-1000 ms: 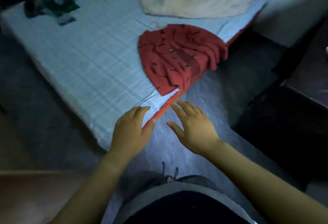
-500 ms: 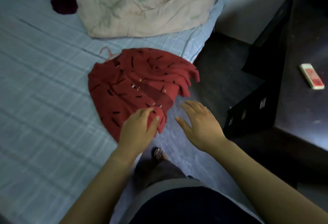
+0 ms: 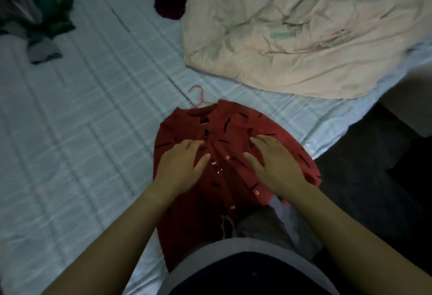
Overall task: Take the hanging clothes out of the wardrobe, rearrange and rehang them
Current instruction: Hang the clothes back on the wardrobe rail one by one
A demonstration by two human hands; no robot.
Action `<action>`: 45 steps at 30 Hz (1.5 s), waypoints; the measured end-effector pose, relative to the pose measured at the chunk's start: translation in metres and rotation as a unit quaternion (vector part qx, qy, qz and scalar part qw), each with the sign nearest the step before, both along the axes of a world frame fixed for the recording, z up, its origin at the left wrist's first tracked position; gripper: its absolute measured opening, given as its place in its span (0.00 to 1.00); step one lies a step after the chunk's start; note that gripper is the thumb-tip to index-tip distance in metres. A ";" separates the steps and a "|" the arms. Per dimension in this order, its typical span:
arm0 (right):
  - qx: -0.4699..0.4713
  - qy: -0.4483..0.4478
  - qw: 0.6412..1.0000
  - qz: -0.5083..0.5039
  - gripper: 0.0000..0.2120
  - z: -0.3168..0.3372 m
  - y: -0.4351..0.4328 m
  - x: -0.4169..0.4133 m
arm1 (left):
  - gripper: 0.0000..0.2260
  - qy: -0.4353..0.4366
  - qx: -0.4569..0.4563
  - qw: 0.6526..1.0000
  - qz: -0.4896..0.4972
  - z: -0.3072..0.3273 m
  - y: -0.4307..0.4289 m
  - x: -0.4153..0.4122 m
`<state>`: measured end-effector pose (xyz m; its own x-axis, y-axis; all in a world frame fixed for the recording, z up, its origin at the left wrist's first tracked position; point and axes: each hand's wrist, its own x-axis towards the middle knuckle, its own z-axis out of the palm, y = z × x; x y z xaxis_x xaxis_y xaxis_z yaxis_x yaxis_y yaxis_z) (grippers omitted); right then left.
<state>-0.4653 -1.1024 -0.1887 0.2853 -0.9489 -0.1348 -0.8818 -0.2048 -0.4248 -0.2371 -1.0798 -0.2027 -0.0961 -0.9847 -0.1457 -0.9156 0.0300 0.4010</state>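
At far left we see a heap of dark green clothes (image 3: 46,11) on the bed (image 3: 81,131), whose sheet is pale blue and checked. Further right lies a maroon garment (image 3: 169,2). The red buttoned shirt (image 3: 238,128) lies at the bed's near edge, a coral hanger hook (image 3: 198,97) poking from its collar. Our left grip (image 3: 180,168) rests open-palmed on the shirt, left of the button row. Our right grip (image 3: 277,166) lies flat on its right half, fingers spread, holding nothing. A crumpled cream quilt (image 3: 304,37) lies beyond.
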 end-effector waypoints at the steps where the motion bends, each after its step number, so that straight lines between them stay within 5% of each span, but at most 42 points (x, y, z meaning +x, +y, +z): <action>1: 0.003 0.002 1.000 0.029 0.32 -0.006 -0.027 0.005 | 0.32 -0.006 0.015 1.000 0.026 -0.006 -0.012 0.008; 8: 0.083 0.055 0.974 0.205 0.32 -0.100 -0.213 0.038 | 0.25 0.052 0.171 0.970 0.164 -0.073 -0.119 0.036; 12: 0.125 0.122 0.954 0.244 0.28 -0.185 -0.295 0.048 | 0.26 0.010 0.176 0.965 0.193 -0.145 -0.191 0.054; 17: 0.169 0.121 0.959 0.195 0.30 -0.254 -0.327 0.061 | 0.25 -0.059 0.207 0.934 0.287 -0.236 -0.227 0.070; 22: 0.163 0.033 0.974 0.154 0.21 -0.270 -0.324 0.064 | 0.24 -0.128 0.216 0.928 0.276 -0.263 -0.234 0.078; 26: 0.136 -0.052 0.975 0.168 0.15 -0.255 -0.315 0.063 | 0.18 -0.065 0.218 0.942 0.248 -0.247 -0.216 0.083; 33: 0.092 -0.109 0.951 0.273 0.14 -0.181 -0.274 0.066 | 0.26 0.096 0.046 0.927 0.359 -0.163 -0.123 0.060; 45: 0.003 -0.250 0.857 0.450 0.13 -0.020 -0.029 0.089 | 0.10 0.094 -0.120 0.799 0.582 0.007 0.201 -0.015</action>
